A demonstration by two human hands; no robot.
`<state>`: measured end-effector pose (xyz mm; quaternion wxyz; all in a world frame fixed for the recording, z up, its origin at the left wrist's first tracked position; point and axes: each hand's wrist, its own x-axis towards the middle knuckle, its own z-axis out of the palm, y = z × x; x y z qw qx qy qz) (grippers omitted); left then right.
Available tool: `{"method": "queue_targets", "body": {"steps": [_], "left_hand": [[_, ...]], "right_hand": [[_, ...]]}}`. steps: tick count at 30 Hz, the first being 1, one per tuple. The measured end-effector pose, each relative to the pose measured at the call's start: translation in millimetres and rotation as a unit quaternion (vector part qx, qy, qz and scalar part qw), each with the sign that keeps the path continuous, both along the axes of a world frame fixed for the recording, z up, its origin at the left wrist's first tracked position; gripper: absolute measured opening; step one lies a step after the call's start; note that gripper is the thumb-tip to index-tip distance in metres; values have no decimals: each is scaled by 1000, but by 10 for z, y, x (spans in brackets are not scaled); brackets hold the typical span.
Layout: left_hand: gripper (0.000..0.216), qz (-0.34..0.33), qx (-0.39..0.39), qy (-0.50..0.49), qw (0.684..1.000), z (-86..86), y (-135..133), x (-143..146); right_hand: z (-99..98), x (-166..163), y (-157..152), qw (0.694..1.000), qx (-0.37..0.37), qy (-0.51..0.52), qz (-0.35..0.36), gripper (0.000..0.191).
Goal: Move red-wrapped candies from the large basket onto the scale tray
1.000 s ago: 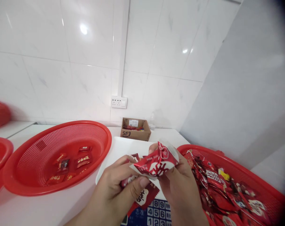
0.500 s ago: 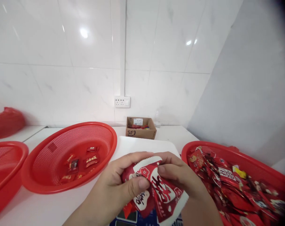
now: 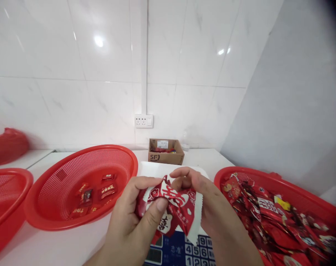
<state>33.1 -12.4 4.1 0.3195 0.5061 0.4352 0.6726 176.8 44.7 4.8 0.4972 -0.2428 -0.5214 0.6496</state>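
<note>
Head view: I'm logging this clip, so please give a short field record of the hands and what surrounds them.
left hand: pinches the red packets, thumb on top
right hand: holds the same bunch from the right
below hands: scale keypad
left basket: a few small wrappers inside
right basket: heaped with wrapped snacks
rear: cardboard box, wall socket

The back wall (image 3: pixel 73 74) was tiled white, marble-veined and glossy, with lights mirrored in it as bright spots (image 3: pixel 98 40). A white strip (image 3: pixel 143 55) ran down it to a socket (image 3: pixel 143 120). A plain grey wall (image 3: pixel 289 111) closed the right side. A white counter (image 3: pixel 201 157) ran along the foot of both, evenly lit.
</note>
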Motion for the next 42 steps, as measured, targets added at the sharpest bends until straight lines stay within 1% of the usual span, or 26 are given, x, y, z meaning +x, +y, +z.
{"method": "queue_targets", "body": {"steps": [2, 4, 6, 7, 8, 10, 12, 13, 15, 17, 19, 20, 21, 23, 25, 26, 29, 30, 32, 35, 37, 39, 42], "left_hand": [[16, 60, 22, 38, 997, -18, 17, 9], [16, 94, 44, 62, 993, -34, 30, 13], [18, 100, 61, 69, 991, -42, 32, 13], [18, 99, 62, 70, 991, -41, 27, 11], [19, 96, 58, 68, 991, -35, 19, 7], [18, 58, 28, 55, 996, -7, 3, -9], [20, -15, -15, 10, 1000, 31, -5, -31], [24, -58, -38, -23, 997, 49, -2, -45], [38, -142, -84, -83, 983, 70, 18, -77], [50, -221, -115, -113, 962, 70, 50, -112], [47, -275, -121, -116, 947, 56, 76, -141], [42, -281, -115, -109, 946, 49, 84, -150], [39, -273, -103, -99, 951, 44, 87, -155], [33, -238, -74, -69, 966, 43, 80, -152], [32, -217, -47, -35, 974, 52, 65, -141], [33, -214, -36, -20, 976, 57, 57, -135], [42, -218, -24, 4, 976, 68, 36, -122], [45, -220, -32, -3, 975, 70, 30, -120], [48, -236, -69, -43, 968, 70, 21, -124], [46, -311, -121, -112, 936, 67, 32, -148], [39, -354, -122, -130, 918, 60, 56, -170], [28, -350, -112, -128, 921, 51, 81, -184], [18, -310, -105, -101, 940, 43, 93, -180]], "right_hand": [[-1, 40, -50, 998, 51, -15, -43, 49], [12, 76, -126, 992, 92, -57, -67, 53], [41, 90, -200, 984, 120, -111, -72, 61], [62, 88, -230, 979, 132, -139, -75, 62], [86, 82, -253, 972, 146, -163, -80, 59], [137, 69, -280, 956, 181, -207, -98, 42], [182, 64, -292, 939, 209, -243, -128, 22], [200, 65, -297, 931, 218, -257, -140, 16], [221, 70, -314, 926, 219, -268, -151, 12], [224, 74, -342, 935, 202, -252, -144, 12], [213, 74, -369, 946, 181, -234, -131, 14], [204, 75, -379, 949, 176, -232, -125, 15], [194, 76, -385, 948, 176, -233, -123, 17], [173, 81, -384, 945, 188, -236, -126, 23], [157, 89, -369, 941, 218, -223, -130, 30], [151, 93, -359, 936, 245, -215, -131, 33], [133, 102, -335, 902, 342, -212, -158, 30], [125, 104, -333, 887, 368, -215, -178, 26], [106, 109, -339, 863, 396, -221, -221, 20], [81, 118, -359, 840, 418, -224, -264, 16], [79, 123, -367, 832, 430, -229, -266, 14], [90, 126, -366, 823, 447, -239, -256, 13], [114, 136, -350, 791, 480, -274, -262, 18]]}}
